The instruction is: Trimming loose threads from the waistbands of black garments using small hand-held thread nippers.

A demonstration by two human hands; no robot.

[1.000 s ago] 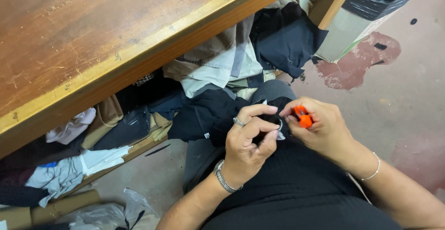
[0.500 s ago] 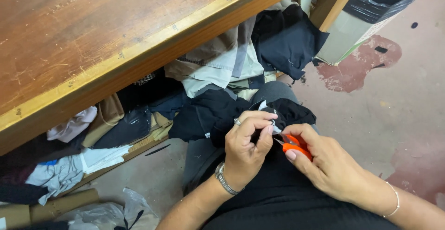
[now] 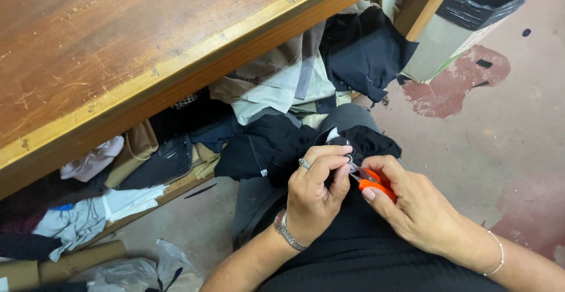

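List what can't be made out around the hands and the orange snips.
Head view:
- Orange snips: blades too small, handle covered by right hand.
- Black cloth: the spot being worked on is hidden behind left hand.
- Black bin: cut off by the top edge.

Garment workshop: fabric heaps (image 3: 282,86) under worktable (image 3: 118,45)
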